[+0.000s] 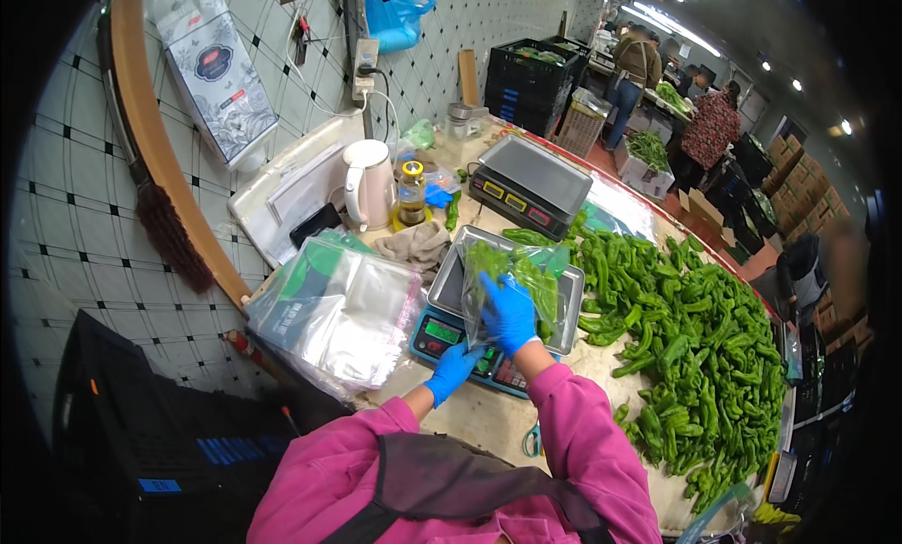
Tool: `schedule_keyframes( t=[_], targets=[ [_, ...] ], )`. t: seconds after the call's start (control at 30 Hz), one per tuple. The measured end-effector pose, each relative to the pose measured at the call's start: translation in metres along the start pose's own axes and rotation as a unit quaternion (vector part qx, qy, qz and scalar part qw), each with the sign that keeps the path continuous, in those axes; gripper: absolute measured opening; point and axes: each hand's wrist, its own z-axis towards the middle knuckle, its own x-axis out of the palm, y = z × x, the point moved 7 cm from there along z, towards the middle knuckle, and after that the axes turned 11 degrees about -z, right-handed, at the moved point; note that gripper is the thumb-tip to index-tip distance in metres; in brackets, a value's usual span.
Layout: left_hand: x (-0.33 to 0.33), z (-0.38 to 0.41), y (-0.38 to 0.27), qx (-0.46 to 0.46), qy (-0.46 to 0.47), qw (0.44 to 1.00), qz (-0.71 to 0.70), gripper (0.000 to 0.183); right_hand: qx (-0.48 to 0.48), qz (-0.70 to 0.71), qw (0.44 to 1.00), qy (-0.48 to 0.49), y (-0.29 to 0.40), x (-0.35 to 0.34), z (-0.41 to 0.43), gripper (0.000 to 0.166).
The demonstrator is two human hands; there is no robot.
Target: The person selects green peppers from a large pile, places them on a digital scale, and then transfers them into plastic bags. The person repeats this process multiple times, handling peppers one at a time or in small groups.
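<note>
A clear plastic bag [542,283] of green peppers lies on the metal pan [574,318] of a blue digital scale [433,332] with a lit green display. My right hand [509,311], in a blue glove, rests over the peppers at the bag's mouth. Its fingers are partly spread; whether it grips any peppers is hidden beneath the palm. At the scale's front edge, my left hand [454,371], also gloved in blue, pinches the near edge of the bag. To the right spreads a large heap of loose green peppers [690,361].
Left of the scale lies a stack of flat plastic bags [359,311]. Behind stand a kettle [370,181], a glass jar [411,195], a crumpled cloth [419,248] and a second scale [528,184]. Scissors [532,442] lie near my right sleeve. People work in the background.
</note>
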Motion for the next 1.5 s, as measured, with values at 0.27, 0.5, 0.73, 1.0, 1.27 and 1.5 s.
schedule_keyframes(
  t=[0.27, 0.5, 0.73, 1.0, 1.27, 1.5],
  targets=[
    [-0.004, -0.021, -0.012, -0.005, -0.036, 0.997, -0.069, 0.031, 0.005, 0.143, 0.972, -0.186, -0.047, -0.031, -0.036, 0.057],
    [0.011, -0.012, -0.022, -0.032, -0.028, 0.973, -0.228, 0.033, 0.016, 0.007, 0.991, -0.133, -0.021, -0.013, -0.046, 0.054],
    [-0.006, -0.024, -0.014, -0.026, -0.03, 0.98, -0.193, 0.028, 0.05, 0.087, 0.993, -0.067, -0.016, -0.026, -0.06, 0.065],
    [0.001, -0.061, -0.028, -0.112, 0.055, 0.982, -0.144, 0.033, 0.093, 0.025, 0.987, -0.129, -0.043, -0.051, -0.122, 0.054],
    [-0.007, -0.056, -0.108, 0.077, -0.089, 0.923, 0.367, 0.061, 0.019, 0.183, 0.979, -0.087, 0.005, -0.041, -0.13, 0.031],
    [-0.008, -0.023, -0.084, -0.1, 0.073, 0.939, 0.321, 0.042, 0.038, 0.227, 0.97, -0.084, 0.021, -0.047, -0.126, 0.024]
  ],
)
